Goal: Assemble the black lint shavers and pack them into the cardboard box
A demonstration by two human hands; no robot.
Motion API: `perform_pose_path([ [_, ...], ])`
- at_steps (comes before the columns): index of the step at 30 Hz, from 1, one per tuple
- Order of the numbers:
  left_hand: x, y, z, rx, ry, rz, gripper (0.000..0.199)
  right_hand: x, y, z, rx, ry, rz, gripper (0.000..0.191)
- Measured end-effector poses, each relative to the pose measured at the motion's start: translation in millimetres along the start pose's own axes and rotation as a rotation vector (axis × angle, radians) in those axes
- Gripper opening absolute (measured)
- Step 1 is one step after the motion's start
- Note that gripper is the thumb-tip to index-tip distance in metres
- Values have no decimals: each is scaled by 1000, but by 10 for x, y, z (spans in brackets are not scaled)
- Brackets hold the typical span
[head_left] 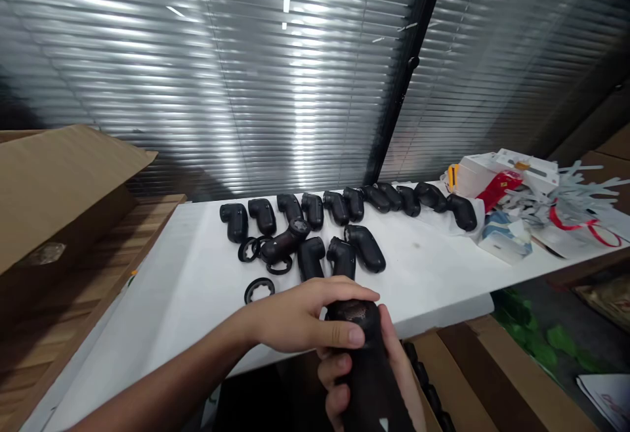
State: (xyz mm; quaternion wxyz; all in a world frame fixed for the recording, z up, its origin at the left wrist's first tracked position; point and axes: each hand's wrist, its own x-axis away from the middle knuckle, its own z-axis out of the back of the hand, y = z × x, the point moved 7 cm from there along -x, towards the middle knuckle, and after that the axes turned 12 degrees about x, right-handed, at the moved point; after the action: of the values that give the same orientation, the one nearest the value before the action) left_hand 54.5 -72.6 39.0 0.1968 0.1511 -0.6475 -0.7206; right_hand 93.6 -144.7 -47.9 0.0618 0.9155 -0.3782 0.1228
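Observation:
A black angled handheld device [371,379], whose exact kind I cannot tell, is held low in front of me, past the table's near edge. My left hand [308,317] grips its upper end, with the thumb across the front and the fingers over the top. Wrapped around the body below is my right hand [401,369], its fingertips showing on the left side. On the white table just beyond stand or lie several similar black devices [364,248]. Black rings with scalloped inner edges, one [266,281] nearest my left wrist, lie loose to the left.
An open cardboard box [73,176] sits on a wooden surface at left. At the table's right end are white boxes [485,172], a red packet [499,189] and white strips. Below right, another carton [497,366] holds black items. Metallic blinds [256,77] rise behind the white table [197,274].

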Motion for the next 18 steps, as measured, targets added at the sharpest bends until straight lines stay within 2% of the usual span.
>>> perform_pose_path([
  [4, -15, -132, 61, 145, 22, -2, 65, 43, 53, 1, -57, 68, -37, 65],
  [8, -6, -174, 97, 161, 95, -50, 62, 131, 80, 69, -68, 114, -144, 69],
  [11, 28, -108, 84, 20, 106, -120, 56, 178, 82, 87, 94, 71, -209, 67],
  [13, 50, -64, 48, -85, 99, -139, 53, 183, 72, 84, 161, 45, -198, 65],
  [16, 64, -27, -14, -235, 128, -158, 51, 188, 64, 79, 169, 92, -165, 60],
  [18, 60, -2, -69, -315, 151, -221, 56, 205, 79, 47, 189, 124, -175, 63],
])
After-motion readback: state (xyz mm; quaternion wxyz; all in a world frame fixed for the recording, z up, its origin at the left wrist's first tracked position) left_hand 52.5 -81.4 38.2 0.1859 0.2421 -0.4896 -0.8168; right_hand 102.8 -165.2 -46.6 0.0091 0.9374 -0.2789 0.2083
